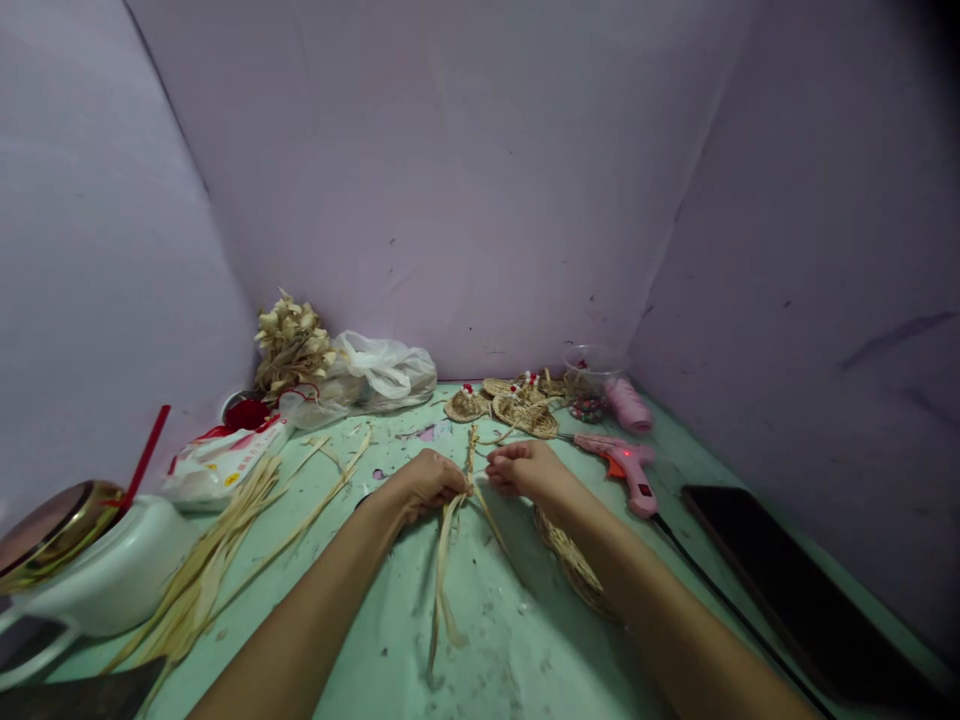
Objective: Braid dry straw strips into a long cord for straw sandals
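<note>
Left hand (433,482): grip pinching straw (446,528), centre.
Right hand (529,468): just beside, grip unclear.
Glue gun (628,462): right of centre.

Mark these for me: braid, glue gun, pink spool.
Braid (471,454): head view, on its narrow upper length.
Glue gun (632,461): head view, on its pink body.
Pink spool (628,405): head view, middle of its side.

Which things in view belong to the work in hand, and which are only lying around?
Seem to belong:
narrow braid, in left hand
loose strips below it
perhaps strip bundle, coiled braid, glue gun

Seem just lying about:
white mug
plastic bag
black flat device
</note>
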`<state>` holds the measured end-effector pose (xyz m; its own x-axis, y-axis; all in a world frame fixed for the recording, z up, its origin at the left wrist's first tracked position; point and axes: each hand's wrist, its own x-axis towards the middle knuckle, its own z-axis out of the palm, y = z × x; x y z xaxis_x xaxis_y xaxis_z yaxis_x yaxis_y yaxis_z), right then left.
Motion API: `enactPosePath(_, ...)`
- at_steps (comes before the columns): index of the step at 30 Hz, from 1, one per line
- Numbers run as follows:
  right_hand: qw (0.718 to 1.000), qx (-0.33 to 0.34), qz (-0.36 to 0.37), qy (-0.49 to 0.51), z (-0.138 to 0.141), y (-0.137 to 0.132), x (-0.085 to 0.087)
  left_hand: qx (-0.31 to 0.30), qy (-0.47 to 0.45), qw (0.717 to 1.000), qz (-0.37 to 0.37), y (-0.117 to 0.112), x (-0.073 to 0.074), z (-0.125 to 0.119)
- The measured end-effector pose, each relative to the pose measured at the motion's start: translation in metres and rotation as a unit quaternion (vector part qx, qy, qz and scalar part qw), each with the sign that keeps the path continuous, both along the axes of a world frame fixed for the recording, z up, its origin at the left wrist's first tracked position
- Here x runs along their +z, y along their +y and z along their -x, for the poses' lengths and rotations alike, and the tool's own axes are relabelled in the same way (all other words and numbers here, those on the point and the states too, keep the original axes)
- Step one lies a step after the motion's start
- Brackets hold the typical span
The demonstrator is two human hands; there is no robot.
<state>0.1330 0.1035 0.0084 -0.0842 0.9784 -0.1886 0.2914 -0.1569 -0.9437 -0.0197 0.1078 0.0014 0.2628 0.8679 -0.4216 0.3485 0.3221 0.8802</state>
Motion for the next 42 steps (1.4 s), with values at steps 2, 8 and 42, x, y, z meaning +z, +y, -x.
enactPosePath(2, 0.990, 0.014, 0.093, 0.103, 0.008, -0.004, -0.004, 0.000, -0.006, 1.000, 0.000, 0.001, -0.001, 0.001)
enactPosePath(8, 0.988, 0.022, 0.114, 0.106, 0.021, -0.012, -0.018, -0.015, -0.001, 1.000, 0.000, 0.001, -0.004, -0.002)
enactPosePath(42, 0.975, 0.048, 0.139, 0.167, 0.009, -0.004, -0.024, 0.055, 0.007, 0.995, 0.085, -0.004, 0.016, -0.009)
